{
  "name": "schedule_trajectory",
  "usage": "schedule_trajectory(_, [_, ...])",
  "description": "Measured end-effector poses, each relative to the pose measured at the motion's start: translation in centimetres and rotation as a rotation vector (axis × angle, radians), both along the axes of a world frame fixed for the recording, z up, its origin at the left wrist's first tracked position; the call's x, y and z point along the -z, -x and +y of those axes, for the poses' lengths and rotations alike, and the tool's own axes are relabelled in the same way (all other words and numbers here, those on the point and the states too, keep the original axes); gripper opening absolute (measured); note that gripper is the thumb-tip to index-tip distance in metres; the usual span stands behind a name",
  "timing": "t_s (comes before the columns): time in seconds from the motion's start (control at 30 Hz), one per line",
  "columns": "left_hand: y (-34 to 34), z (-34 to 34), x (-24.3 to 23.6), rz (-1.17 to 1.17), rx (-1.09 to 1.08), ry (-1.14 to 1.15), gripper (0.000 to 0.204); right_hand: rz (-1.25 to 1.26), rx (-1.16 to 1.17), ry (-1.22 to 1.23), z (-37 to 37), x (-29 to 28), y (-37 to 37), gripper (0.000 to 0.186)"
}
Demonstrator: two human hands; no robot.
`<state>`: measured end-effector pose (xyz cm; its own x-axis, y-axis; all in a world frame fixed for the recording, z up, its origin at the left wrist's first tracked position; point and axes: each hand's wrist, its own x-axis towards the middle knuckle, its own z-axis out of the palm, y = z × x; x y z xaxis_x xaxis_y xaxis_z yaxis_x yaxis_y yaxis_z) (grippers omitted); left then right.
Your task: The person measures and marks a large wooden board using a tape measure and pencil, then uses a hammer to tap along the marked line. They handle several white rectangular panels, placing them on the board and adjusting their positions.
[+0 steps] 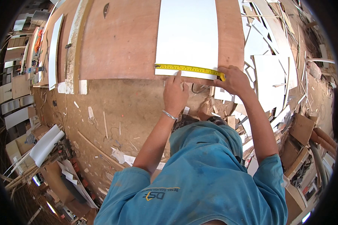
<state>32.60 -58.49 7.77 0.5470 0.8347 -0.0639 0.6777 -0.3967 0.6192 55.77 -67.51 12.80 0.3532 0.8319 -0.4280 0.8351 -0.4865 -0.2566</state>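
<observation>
A yellow tape measure blade lies straight across the near end of a white board, from its left edge to its right edge. My right hand is closed around the tape measure's case at the board's right edge; only a bit of yellow shows between the fingers. My left hand is at the board's near edge, its fingers stretched forward and the thumb apart. One fingertip touches the board or the blade from the near side. I see nothing held in this hand, though its palm side is hidden.
Under the white board is a reddish-brown plywood sheet, its near edge in front of me. White offcuts are heaped on the right. A long pale strip crosses the sheet's left part. Wood scraps litter the dirt floor.
</observation>
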Motion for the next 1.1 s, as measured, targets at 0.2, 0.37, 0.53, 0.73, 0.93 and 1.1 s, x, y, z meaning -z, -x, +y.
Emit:
schedule_trajectory(0.2, [-0.2, 0.3, -0.4, 0.02, 0.029, -0.067, 0.049, -0.004, 0.021, 0.08, 0.5, -1.0, 0.4, 0.056])
schedule_trajectory(0.37, [-0.4, 0.4, -1.0, 0.124, 0.08, -0.018, 0.053, -0.039, 0.013, 0.031, 0.2, -0.9, 0.7, 0.045])
schedule_trajectory(0.53, [-0.6, 0.0, -1.4, 0.182, 0.084, 0.021, 0.058, -0.021, 0.017, 0.046, 0.2, -1.4, 0.9, 0.045])
schedule_trajectory(0.73, [-2.1, -2.0, -2.0, 0.06, 0.137, 0.097, 0.056, -0.025, 0.012, -0.02, -0.4, -0.3, 0.7, 0.045])
schedule_trajectory(0.93, [-2.7, -2.1, -0.3, 0.042, 0.125, -0.004, 0.056, 0.001, 0.012, 0.019, -0.1, -0.6, 0.5, 0.05])
schedule_trajectory(1.1, [-3.0, -2.0, -0.8, 0.053, 0.2, -0.072, 0.054, -0.011, 0.009, 0.012, -0.3, 0.0, 0.3, 0.052])
